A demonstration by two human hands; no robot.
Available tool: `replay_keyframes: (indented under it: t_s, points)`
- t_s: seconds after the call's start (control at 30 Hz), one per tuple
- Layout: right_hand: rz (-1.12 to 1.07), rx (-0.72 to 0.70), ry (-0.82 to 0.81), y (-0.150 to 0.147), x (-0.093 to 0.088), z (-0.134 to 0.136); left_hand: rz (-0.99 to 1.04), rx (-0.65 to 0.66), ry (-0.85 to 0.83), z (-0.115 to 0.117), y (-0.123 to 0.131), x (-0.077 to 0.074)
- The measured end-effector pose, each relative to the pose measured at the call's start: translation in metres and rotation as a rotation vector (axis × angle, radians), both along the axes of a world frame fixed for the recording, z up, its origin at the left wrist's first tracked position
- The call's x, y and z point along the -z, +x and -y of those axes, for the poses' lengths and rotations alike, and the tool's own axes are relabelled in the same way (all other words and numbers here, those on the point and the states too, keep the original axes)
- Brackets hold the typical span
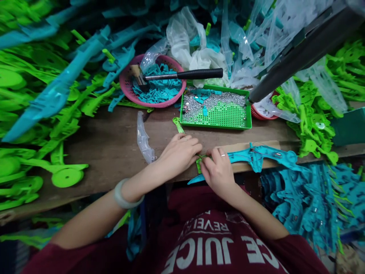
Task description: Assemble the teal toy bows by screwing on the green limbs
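Note:
A long blue plastic toy shell (pixel 258 156) lies along the front of the bench, its left end under my right hand. My right hand (pixel 221 169) is closed on that end, fingertips pressed together beside a small green plastic part (pixel 199 166). My left hand (pixel 180 152) reaches in from the left with bent fingers, its fingertips meeting the same green part. What exactly they pinch is hidden under the fingers. Just beyond the left knuckles a green plastic lever (pixel 178 124) sticks out. A clear plastic piece (pixel 144 139) rests left of my left hand.
Behind my hands stands a green tray (pixel 216 127) of small metal pieces. A pink basket (pixel 155 104) holds blue parts, with a hammer (pixel 182 74) across it. Green parts (pixel 67 177) crowd the left; blue shells (pixel 302 201) pile at right. A dark bar (pixel 299 49) slants overhead.

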State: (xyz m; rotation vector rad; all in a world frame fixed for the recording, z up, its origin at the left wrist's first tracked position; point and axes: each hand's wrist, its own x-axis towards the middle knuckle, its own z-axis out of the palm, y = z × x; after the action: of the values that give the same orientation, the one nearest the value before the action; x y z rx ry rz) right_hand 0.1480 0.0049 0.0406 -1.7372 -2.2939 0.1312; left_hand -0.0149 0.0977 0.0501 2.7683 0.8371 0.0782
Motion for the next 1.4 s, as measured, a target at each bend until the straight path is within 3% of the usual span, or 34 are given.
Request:
replay_keyframes:
  t_s: [0.13, 0.37, 0.5, 0.6, 0.77, 0.9, 1.03, 1.17, 1.4]
  points:
    - [0.06, -0.134, 0.078, 0.007, -0.001, 0.011, 0.007, 0.008, 0.0, -0.001, 0.002, 0.001]
    - [0.099, -0.166, 0.102, 0.004, 0.005, 0.014, -0.017, -0.006, -0.024, -0.002, 0.005, -0.002]
    - [-0.098, -0.195, 0.18, 0.015, -0.002, 0.013, -0.02, -0.006, -0.033, -0.004, 0.007, -0.002]
    - [-0.266, -0.135, 0.23, 0.044, -0.01, 0.009, -0.013, -0.017, -0.004, -0.002, 0.004, 0.0]
    - [-0.166, -0.211, 0.08, 0.091, -0.018, -0.004, 0.151, -0.103, 0.069, 0.021, -0.003, -0.005]
    - [-0.059, -0.318, 0.005, 0.09, -0.014, -0.012, 0.33, -0.075, 0.065, 0.055, 0.005, -0.009]
    - [0.027, -0.336, -0.101, 0.088, -0.012, -0.021, 0.268, -0.066, 0.167, 0.078, 0.028, -0.001]
    - [0.029, -0.331, -0.174, 0.097, -0.017, -0.03, 0.204, -0.103, 0.251, 0.082, 0.046, 0.007]
    - [0.077, -0.434, -0.271, 0.089, -0.02, -0.048, 0.166, -0.144, 0.249, 0.082, 0.055, 0.007]
